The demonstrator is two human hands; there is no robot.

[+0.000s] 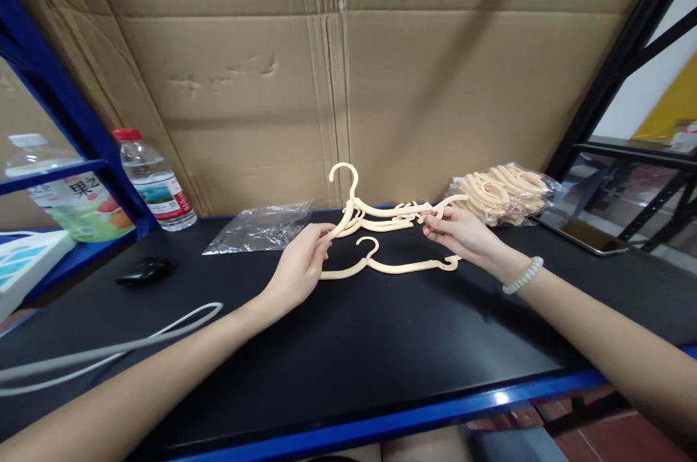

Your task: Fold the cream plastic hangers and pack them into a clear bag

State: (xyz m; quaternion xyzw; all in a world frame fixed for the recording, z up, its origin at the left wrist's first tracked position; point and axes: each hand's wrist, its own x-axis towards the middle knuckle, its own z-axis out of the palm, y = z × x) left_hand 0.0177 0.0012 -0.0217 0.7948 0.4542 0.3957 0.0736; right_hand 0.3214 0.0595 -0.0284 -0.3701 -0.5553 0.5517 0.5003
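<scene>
My left hand and my right hand hold a small cream plastic hanger by its two ends, lifted slightly above the black shelf top, hook pointing up. Under it sit a few more cream hangers stacked together. Another cream hanger lies flat on the shelf just in front, between my hands. A white coiled band is on my right wrist.
A clear bag full of cream hangers lies at the right rear. An empty clear plastic bag lies left of the hangers. Two water bottles, a black mouse, a white cable, and a tablet sit around. Cardboard forms the back wall.
</scene>
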